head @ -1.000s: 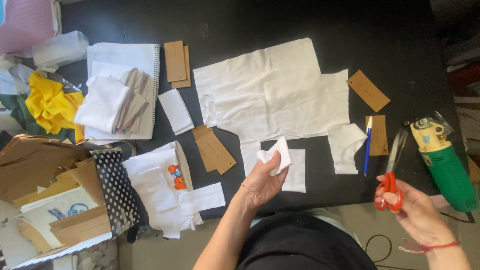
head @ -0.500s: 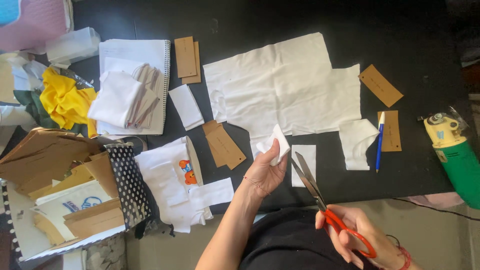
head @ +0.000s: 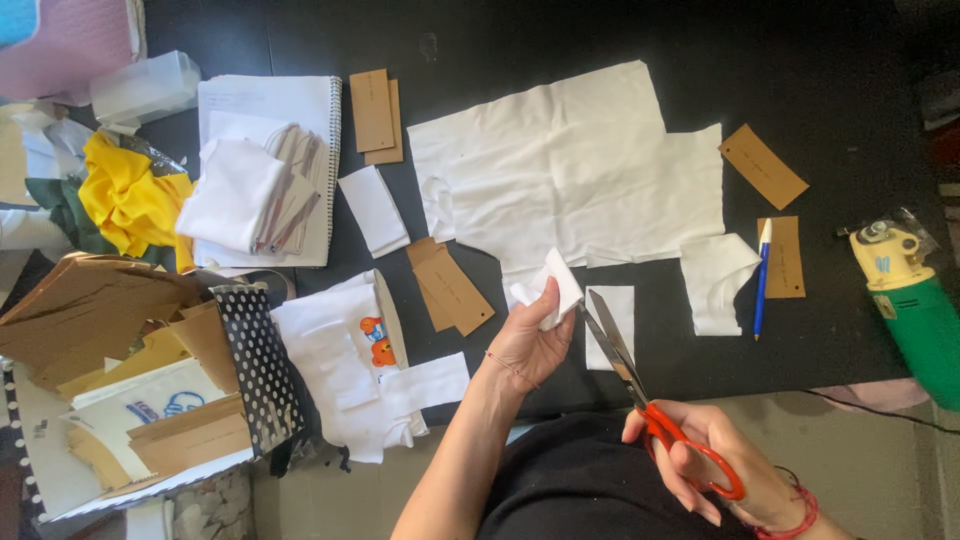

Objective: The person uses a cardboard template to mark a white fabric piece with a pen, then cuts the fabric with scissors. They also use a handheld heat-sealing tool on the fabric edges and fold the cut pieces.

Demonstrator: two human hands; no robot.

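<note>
My left hand (head: 530, 345) holds a small folded piece of white fabric (head: 550, 287) pinched between thumb and fingers, just above the table's near edge. My right hand (head: 715, 465) grips red-handled scissors (head: 640, 385) by the handles, low at the right. The blades are slightly apart and point up toward the fabric piece, their tips right beside it. A large sheet of white fabric (head: 570, 170) lies spread on the black table (head: 830, 90) behind both hands.
Brown card tags (head: 452, 288) lie beside my left hand, others (head: 764, 166) at right. A blue pen (head: 762, 275), small white fabric cut-offs (head: 718, 280), a green power tool (head: 915, 305), a spiral notebook (head: 300, 110), yellow cloth (head: 130, 205) and cardboard patterns (head: 90, 320) are around.
My right hand lifted the scissors from the table's right side and brought them left, up to the fabric piece. My left hand kept hold of the piece, barely moving.
</note>
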